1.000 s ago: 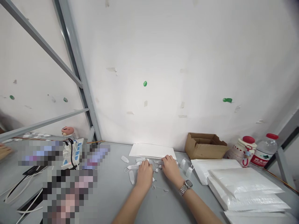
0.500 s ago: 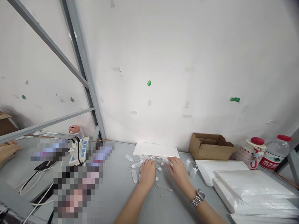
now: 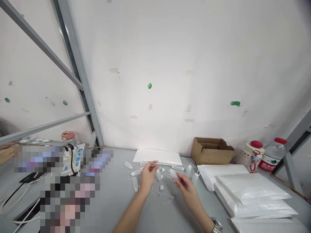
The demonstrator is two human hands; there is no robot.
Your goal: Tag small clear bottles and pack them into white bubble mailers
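Note:
Several small clear plastic bottles (image 3: 135,183) and loose caps (image 3: 161,188) lie scattered on the grey table (image 3: 116,200). My left hand (image 3: 147,175) is raised a little above them, fingers pinched on something small and pale that I cannot make out. My right hand (image 3: 186,185) is turned palm up and its fingertips grip one small clear bottle (image 3: 174,174). Behind both hands lies a flat white stack of sheets (image 3: 157,157) against the wall.
An open cardboard box (image 3: 212,151) stands at the back right, with a red-capped jar (image 3: 250,154) and a water bottle (image 3: 271,156) beyond it. White padded bags (image 3: 252,194) are piled at the right. A power strip with cables (image 3: 73,158) sits at the left.
Both hands have lifted off the scattered pieces. My right hand has turned palm up with a small bottle in its fingers, and my left hand has risen in a pinch.

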